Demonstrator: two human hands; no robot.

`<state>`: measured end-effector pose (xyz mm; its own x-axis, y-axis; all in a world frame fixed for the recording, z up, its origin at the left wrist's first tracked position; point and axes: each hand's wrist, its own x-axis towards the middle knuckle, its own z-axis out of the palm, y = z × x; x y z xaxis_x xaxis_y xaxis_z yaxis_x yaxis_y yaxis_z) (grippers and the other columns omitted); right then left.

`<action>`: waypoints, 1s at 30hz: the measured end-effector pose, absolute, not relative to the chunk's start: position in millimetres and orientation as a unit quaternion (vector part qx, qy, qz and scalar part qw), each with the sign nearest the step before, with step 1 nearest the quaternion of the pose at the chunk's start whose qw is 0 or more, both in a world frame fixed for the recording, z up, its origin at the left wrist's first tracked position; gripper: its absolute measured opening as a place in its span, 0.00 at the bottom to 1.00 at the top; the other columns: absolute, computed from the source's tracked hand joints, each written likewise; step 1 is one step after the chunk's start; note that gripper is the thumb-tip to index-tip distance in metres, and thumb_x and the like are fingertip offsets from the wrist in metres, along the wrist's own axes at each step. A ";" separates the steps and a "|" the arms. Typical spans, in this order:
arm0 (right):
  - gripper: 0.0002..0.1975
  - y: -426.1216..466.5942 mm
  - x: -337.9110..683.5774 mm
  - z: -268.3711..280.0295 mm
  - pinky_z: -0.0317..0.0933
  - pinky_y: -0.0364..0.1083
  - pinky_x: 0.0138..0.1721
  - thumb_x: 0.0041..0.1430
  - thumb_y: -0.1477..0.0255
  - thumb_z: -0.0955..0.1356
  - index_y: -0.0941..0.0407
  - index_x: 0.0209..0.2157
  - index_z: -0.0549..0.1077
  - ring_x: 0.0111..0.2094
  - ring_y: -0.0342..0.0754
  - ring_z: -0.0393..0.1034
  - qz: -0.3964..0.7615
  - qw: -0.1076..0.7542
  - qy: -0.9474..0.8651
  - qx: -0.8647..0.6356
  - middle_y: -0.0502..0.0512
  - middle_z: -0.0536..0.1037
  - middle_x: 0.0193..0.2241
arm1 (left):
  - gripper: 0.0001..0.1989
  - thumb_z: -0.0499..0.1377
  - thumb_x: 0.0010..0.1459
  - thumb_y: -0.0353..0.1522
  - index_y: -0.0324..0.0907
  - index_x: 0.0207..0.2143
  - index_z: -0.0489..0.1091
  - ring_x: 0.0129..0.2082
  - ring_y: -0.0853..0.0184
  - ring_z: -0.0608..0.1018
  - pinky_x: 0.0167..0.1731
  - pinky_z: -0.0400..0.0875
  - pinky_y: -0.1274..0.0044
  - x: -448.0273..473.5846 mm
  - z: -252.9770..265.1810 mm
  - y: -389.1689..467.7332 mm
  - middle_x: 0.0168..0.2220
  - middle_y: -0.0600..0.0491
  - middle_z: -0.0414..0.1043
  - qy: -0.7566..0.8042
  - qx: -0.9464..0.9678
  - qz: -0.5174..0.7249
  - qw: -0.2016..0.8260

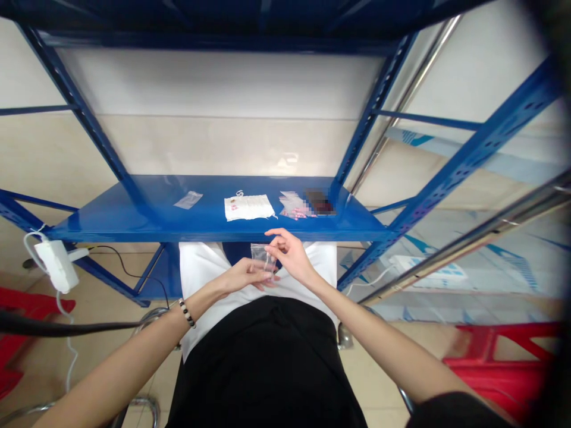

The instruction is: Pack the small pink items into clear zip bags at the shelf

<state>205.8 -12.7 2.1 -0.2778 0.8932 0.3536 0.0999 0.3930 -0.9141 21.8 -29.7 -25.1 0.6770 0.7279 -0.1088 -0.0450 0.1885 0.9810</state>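
Observation:
Above my lap, just in front of the shelf edge, a small clear plastic bag (259,252) is held between both hands. My left hand (241,276) grips its lower part from the left, with fingers slightly blurred. At its upper right side, my right hand (291,254) pinches the bag with thumb and fingertips. On the blue shelf (196,224) lies a white face mask (250,208) with small pink pieces on it. Several clear bags with pink marks (292,205) lie to its right, and one flat clear bag (189,200) lies to its left.
A dark flat object (320,203), pixelated, lies at the shelf's right. Blue uprights (375,113) frame both sides, with another shelf (214,41) overhead. A white power strip (57,267) hangs at left. Red stools (499,368) stand on both sides.

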 end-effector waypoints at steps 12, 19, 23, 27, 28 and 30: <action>0.17 -10.2 203.5 -9.0 0.61 0.43 0.29 0.51 0.58 0.74 0.58 0.34 0.73 0.26 0.44 0.68 0.544 0.456 -0.576 -0.405 0.52 0.76 0.25 | 0.16 0.62 0.57 0.43 0.37 0.32 0.72 0.28 0.67 0.78 0.26 0.68 0.78 14.4 -16.4 -19.2 0.28 0.49 0.78 0.372 0.556 0.520 0.531; 0.16 -9.2 200.1 -4.5 0.59 0.43 0.31 0.49 0.59 0.75 0.57 0.27 0.73 0.26 0.43 0.67 0.552 0.480 -0.556 -0.395 0.51 0.76 0.23 | 0.17 0.62 0.57 0.43 0.37 0.29 0.74 0.26 0.68 0.77 0.29 0.68 0.77 14.5 -7.5 -21.3 0.26 0.49 0.77 0.383 0.548 0.553 0.497; 0.13 -9.5 202.8 4.9 0.59 0.43 0.34 0.51 0.62 0.75 0.57 0.27 0.73 0.27 0.44 0.68 0.537 0.486 -0.578 -0.375 0.50 0.75 0.23 | 0.16 0.63 0.57 0.43 0.37 0.30 0.75 0.27 0.67 0.76 0.29 0.68 0.77 11.6 -2.3 -22.4 0.26 0.48 0.78 0.374 0.564 0.559 0.480; 0.13 -12.8 204.4 14.2 0.61 0.44 0.36 0.53 0.61 0.73 0.57 0.29 0.74 0.30 0.45 0.69 0.529 0.459 -0.614 -0.363 0.51 0.76 0.26 | 0.17 0.63 0.56 0.44 0.36 0.31 0.76 0.26 0.66 0.76 0.30 0.69 0.76 7.9 2.4 -22.6 0.27 0.48 0.78 0.368 0.588 0.544 0.472; 0.13 -14.1 203.8 15.6 0.61 0.45 0.37 0.54 0.61 0.73 0.57 0.30 0.75 0.32 0.46 0.70 0.530 0.446 -0.627 -0.356 0.52 0.77 0.27 | 0.17 0.63 0.56 0.44 0.36 0.31 0.76 0.27 0.66 0.77 0.30 0.69 0.76 7.4 2.9 -22.7 0.27 0.48 0.78 0.368 0.593 0.542 0.469; 0.13 -16.9 201.4 16.4 0.61 0.45 0.39 0.56 0.61 0.72 0.58 0.32 0.76 0.34 0.46 0.70 0.533 0.423 -0.648 -0.343 0.53 0.78 0.30 | 0.17 0.63 0.56 0.43 0.36 0.32 0.76 0.27 0.66 0.77 0.31 0.70 0.76 7.2 2.9 -23.6 0.28 0.48 0.78 0.365 0.603 0.533 0.468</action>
<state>201.4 -16.9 16.4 -0.4071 0.8950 0.1825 -0.0069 0.1968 -0.9804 7.2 -23.6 2.9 0.1647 0.9392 0.3013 -0.0578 -0.2957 0.9535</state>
